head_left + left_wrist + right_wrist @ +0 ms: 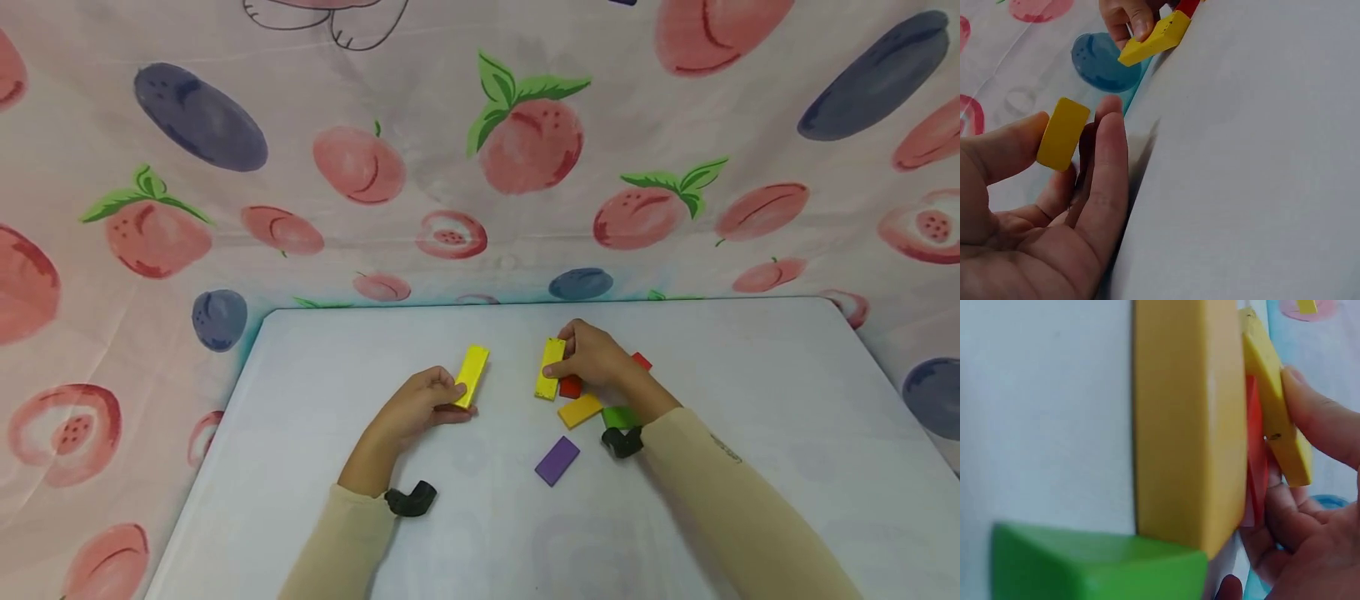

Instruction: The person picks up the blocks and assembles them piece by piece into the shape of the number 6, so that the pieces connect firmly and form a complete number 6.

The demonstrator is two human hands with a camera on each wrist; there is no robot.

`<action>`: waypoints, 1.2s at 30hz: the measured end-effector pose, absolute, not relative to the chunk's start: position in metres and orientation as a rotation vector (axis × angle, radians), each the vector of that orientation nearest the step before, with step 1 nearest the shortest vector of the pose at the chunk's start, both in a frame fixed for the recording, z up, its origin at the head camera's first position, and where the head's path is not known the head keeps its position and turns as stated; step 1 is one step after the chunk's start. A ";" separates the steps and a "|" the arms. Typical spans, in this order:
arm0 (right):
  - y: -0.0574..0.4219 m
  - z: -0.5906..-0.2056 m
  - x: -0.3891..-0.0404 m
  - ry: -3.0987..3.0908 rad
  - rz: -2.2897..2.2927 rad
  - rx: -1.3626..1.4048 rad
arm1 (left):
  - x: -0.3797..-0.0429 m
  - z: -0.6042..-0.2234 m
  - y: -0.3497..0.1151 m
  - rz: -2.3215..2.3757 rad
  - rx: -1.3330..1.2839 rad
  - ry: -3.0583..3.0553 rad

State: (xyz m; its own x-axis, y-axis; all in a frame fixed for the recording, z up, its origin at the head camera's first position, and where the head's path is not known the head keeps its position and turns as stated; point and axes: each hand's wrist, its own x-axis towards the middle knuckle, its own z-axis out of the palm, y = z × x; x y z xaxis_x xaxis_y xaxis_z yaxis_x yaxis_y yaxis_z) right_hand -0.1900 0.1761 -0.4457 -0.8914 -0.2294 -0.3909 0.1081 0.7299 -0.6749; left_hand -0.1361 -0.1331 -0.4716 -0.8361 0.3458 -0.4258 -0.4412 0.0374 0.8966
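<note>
My left hand (416, 412) pinches a yellow rectangular block (472, 375) between thumb and fingers; the left wrist view shows its end face (1063, 134) held above the table. To the right, my right hand (600, 358) grips a second yellow block (551, 368), which has small dark marks on it. In the right wrist view this block (1277, 412) is tilted, with the thumb on one face. A red block (570, 387) lies right beside it, partly covered by the hand. Nearer to me is an orange-yellow block (580, 411).
A green block (618, 417) lies by the right wrist, and a purple block (557, 461) lies nearer the front. Another red piece (641, 361) shows behind the right hand. The white table (480, 533) ends at a fruit-patterned cloth (450, 100).
</note>
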 end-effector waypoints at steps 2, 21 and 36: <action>0.176 -0.446 -0.189 2.477 -1.088 -0.086 | -0.137 -0.473 -0.137 1.862 -0.090 1.747; 0.138 -0.424 -0.184 1.727 -1.998 0.354 | -0.141 -0.462 -0.172 1.665 -0.019 1.884; 0.074 -0.449 -0.191 1.503 -2.189 0.472 | -0.138 -0.452 -0.175 1.392 -0.105 2.216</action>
State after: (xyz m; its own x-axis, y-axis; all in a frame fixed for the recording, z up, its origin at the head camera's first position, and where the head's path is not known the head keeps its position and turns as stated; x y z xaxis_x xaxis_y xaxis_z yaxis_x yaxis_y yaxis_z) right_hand -0.1914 0.0742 -0.4492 -0.8446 -0.1632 -0.5099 0.5345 -0.3120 -0.7855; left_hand -0.1382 -0.1750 -0.4516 -0.8634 0.2022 -0.4622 -0.3287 0.4696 0.8194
